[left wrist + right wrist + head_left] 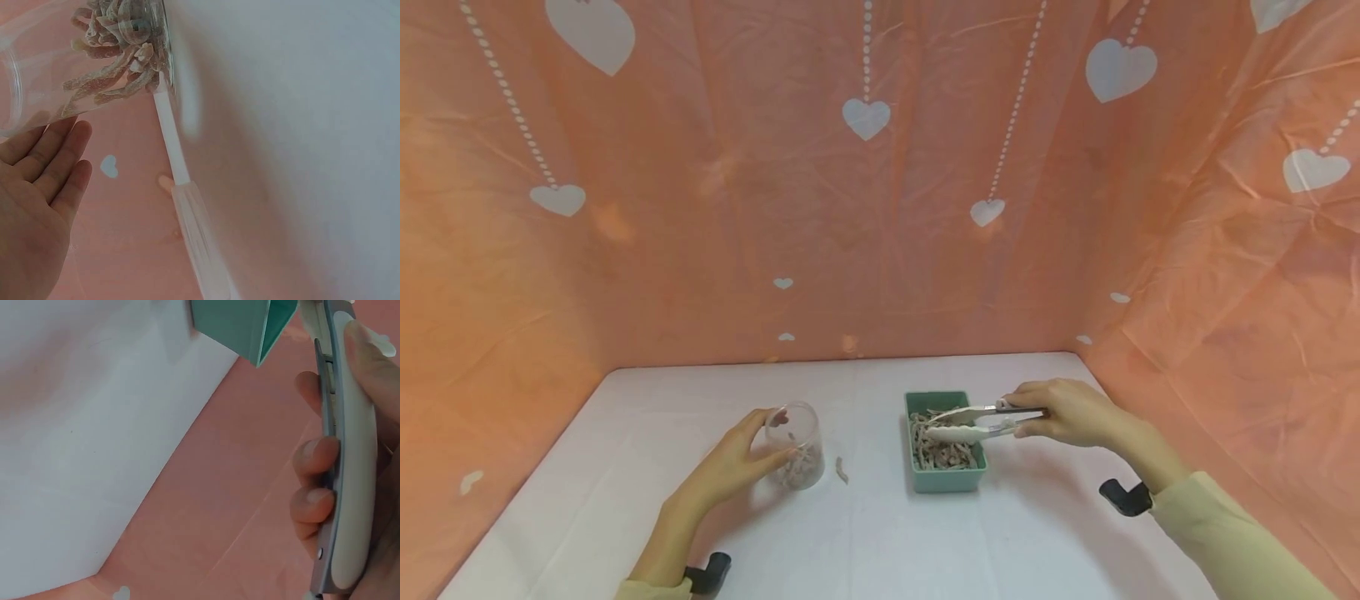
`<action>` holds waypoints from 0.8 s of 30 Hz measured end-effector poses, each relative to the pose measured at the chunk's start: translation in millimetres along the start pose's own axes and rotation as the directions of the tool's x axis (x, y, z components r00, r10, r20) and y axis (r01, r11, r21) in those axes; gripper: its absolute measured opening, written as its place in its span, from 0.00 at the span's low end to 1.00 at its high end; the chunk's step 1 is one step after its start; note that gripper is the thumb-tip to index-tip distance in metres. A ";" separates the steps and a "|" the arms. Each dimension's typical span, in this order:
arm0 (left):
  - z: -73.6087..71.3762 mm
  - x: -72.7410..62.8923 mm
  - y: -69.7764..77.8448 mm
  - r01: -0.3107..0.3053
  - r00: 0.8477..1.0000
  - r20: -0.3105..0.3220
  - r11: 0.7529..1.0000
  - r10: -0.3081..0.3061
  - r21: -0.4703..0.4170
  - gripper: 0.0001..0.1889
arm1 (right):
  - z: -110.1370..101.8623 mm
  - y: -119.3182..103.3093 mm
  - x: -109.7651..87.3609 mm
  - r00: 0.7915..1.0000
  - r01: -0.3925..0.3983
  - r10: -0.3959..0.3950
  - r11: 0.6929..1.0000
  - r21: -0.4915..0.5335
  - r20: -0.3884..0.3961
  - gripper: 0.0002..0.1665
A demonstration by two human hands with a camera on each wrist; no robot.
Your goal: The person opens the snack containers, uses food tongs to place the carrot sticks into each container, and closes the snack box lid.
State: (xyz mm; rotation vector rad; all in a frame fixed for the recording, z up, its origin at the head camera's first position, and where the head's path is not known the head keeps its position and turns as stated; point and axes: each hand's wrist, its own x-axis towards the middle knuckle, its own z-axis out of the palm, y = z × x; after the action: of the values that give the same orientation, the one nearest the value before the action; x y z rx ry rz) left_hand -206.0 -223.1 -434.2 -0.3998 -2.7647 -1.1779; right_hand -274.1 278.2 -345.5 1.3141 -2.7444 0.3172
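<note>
My left hand (730, 468) holds a clear, open-topped jar (794, 423) standing upright on the table, thumb on the near side and fingers on the far side. Greyish-brown dried strips (119, 69) fill its lower part. Tongs with white tips and pale grips (355, 462) are held in my right hand (1067, 411), fingers curled round the handles. The tongs' slightly parted tips (951, 433) lie over a green rectangular container (950, 482) with more of the same strips inside.
One loose strip (841, 470) lies on the white table (865, 542) between jar and container. Orange cloth (850, 250) with white hearts hangs behind the table and on both sides. A black band piece (1126, 497) sits at each wrist.
</note>
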 end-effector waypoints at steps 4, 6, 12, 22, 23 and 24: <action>0.4 -0.2 -0.3 -0.002 1.000 0.000 1.000 0.002 -0.003 0.32 | 0.9 2.2 -4.3 0.999 -0.004 0.006 1.000 0.030 -0.048 0.26; 0.5 -0.2 -0.3 -0.004 1.000 0.000 1.000 0.004 -0.005 0.32 | 0.3 2.2 -5.4 0.998 -0.007 0.009 0.999 0.037 -0.067 0.26; 0.3 -0.5 0.0 -0.005 1.000 0.000 1.000 0.005 -0.001 0.32 | -2.4 1.2 -7.1 0.995 -0.031 0.038 0.997 0.070 -0.095 0.27; 0.5 -1.2 0.3 -0.003 1.000 0.003 1.000 0.003 -0.004 0.33 | -5.6 -1.1 -5.8 0.993 -0.020 0.031 0.995 0.099 -0.113 0.26; 0.5 -1.2 0.3 -0.002 1.000 0.004 1.000 0.002 -0.003 0.33 | -5.5 -1.3 -5.7 0.993 -0.018 0.029 0.995 0.098 -0.117 0.26; 0.4 -1.3 0.4 -0.001 1.000 0.005 1.000 0.001 -0.002 0.33 | -5.6 -1.8 -5.8 0.993 -0.020 0.031 0.995 0.098 -0.116 0.26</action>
State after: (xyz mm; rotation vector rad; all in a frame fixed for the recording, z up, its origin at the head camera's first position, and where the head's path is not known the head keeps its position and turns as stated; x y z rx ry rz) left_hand -204.7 -222.8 -434.4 -0.4049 -2.7676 -1.1816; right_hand -269.1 282.8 -340.7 1.2396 -2.6800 0.5181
